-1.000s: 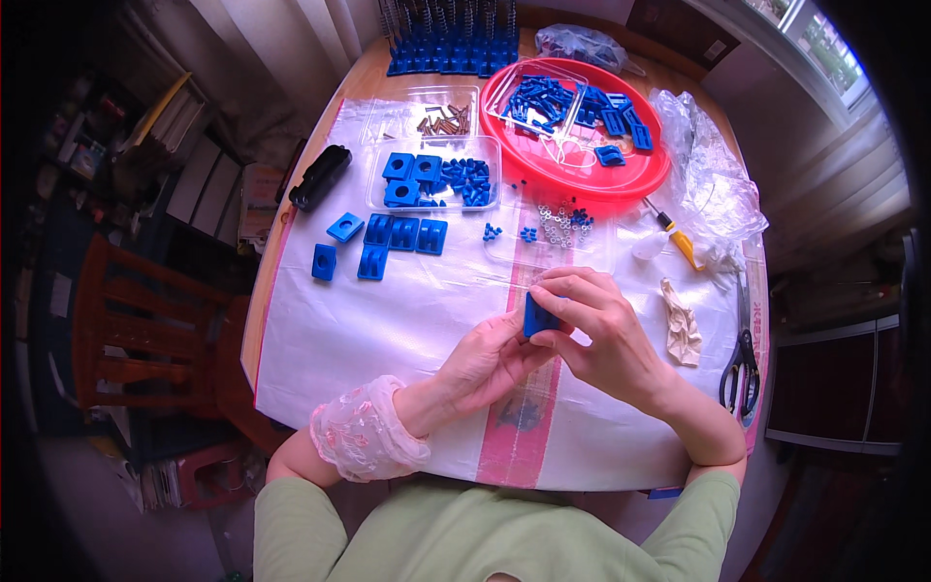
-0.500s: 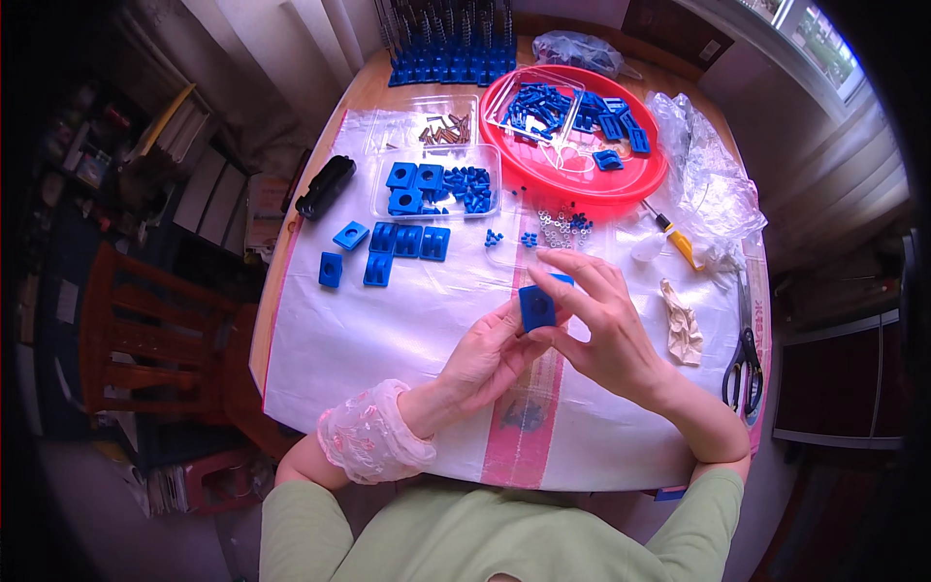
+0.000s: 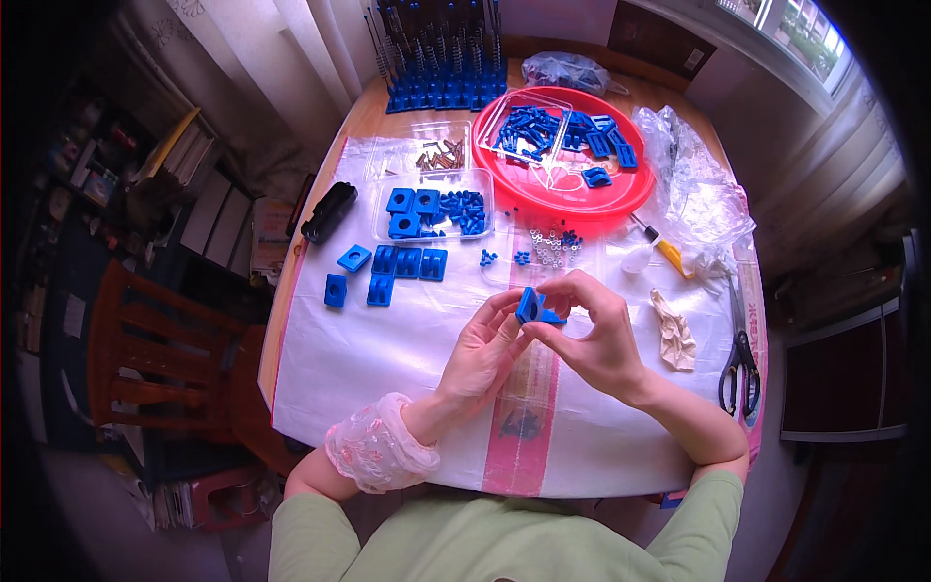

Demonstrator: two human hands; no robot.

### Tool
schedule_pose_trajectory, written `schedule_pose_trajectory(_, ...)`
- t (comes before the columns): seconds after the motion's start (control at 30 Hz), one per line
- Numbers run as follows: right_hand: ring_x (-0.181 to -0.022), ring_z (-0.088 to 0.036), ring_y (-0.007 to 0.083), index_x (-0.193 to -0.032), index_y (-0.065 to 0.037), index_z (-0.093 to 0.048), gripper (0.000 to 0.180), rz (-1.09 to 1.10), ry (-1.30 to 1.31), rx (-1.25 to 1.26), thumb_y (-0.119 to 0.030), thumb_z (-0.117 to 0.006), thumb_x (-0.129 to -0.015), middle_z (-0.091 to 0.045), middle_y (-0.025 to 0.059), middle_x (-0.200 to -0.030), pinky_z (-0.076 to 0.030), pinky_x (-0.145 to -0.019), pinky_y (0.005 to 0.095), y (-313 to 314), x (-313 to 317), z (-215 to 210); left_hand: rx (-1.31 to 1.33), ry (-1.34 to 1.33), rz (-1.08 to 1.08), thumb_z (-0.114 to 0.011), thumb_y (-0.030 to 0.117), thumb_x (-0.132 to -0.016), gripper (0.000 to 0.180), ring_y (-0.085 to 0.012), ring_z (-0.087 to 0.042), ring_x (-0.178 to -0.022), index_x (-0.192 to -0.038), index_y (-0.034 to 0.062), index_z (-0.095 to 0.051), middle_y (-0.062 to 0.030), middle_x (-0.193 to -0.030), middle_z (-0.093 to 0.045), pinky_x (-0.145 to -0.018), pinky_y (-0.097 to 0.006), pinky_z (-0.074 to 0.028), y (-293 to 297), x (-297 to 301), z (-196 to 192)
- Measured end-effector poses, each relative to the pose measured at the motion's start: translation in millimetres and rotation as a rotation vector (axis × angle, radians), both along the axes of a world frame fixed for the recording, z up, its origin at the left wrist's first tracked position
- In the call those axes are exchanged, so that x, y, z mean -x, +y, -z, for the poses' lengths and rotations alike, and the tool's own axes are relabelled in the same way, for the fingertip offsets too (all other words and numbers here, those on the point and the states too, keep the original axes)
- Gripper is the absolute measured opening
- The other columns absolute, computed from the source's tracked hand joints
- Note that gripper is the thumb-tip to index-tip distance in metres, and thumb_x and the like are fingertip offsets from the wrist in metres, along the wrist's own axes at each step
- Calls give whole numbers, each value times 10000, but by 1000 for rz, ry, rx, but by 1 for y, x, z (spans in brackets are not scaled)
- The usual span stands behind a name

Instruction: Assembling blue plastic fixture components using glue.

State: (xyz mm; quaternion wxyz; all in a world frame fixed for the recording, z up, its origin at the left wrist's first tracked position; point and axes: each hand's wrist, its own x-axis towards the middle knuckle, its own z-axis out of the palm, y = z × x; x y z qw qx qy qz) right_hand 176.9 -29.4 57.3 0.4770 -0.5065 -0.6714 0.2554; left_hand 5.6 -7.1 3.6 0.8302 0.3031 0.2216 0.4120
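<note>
Over the middle of the table, my left hand (image 3: 475,357) and my right hand (image 3: 599,335) hold one blue plastic bracket (image 3: 529,306) between them. Its plate has a round hole, and a flat piece sticks out toward the right. The left thumb and fingers pinch its left side. The right thumb and index finger grip it from the other side, partly covering it. Beyond my hands lie a heap of small white nuts (image 3: 553,249) and tiny blue pieces (image 3: 489,258). To the left, several similar blue brackets (image 3: 408,263) stand in a group.
A clear box (image 3: 492,213) holds blue parts, with brass-coloured screws (image 3: 441,155) behind it. The red tray (image 3: 635,194) carries more blue pieces. At right are plastic bags (image 3: 713,228), a yellow-handled tool (image 3: 671,256), a crumpled beige glove (image 3: 673,335) and scissors (image 3: 740,373). A black case (image 3: 330,211) lies left.
The blue bracket has been turned, so its holed plate now faces more sideways and its flat piece shows. My right fingers have curled in closer around it. The view has shifted slightly.
</note>
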Motion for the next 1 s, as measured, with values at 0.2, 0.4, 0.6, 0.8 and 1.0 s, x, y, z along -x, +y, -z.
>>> schedule_pose_trajectory(0.2,-683,-574,146,-1023,8,-668,311,0,50,-41,-29,-797,-743,-626,75,-799,-482,-623,280,-1,1,5,-13,20,17,-566,211,-991,373,-125,-545,-1188,-1335,100,-477,-33,-1258,-581,-1060,-297,-431,-1,-2,-2)
schedule_pose_trajectory(0.4,-695,-583,162,-1020,7,-667,285,-26,-9,-92,-18,-780,-759,-621,84,-822,-486,-628,281,2,-4,2,51,-45,53,-525,248,-1016,349,-125,-553,-1152,-1324,87,-493,-34,-1255,-580,-1010,-283,-449,1,0,0)
schedule_pose_trajectory(0.6,-874,-596,259,-1072,-18,-654,325,-114,-265,-264,-48,-771,-770,-604,112,-971,-512,-708,344,7,-13,-13,204,-165,148,-459,268,-1048,326,-85,-552,-981,-1282,48,-518,-29,-1163,-590,-854,-252,-463,8,8,18)
schedule_pose_trajectory(0.8,-962,-588,300,-1109,1,-632,360,-165,-413,-211,-87,-750,-780,-597,128,-1046,-510,-830,399,6,-10,-7,208,-154,167,-442,257,-1055,295,-73,-545,-945,-1245,49,-529,-20,-1090,-594,-820,-244,-462,5,4,11)
schedule_pose_trajectory(1.0,-961,-599,305,-1087,44,-632,346,-192,-492,-228,-99,-731,-788,-612,142,-1056,-503,-858,398,8,-13,0,163,-66,117,-430,263,-1059,309,-72,-553,-939,-1269,47,-500,-11,-1064,-600,-820,-241,-467,4,3,11)
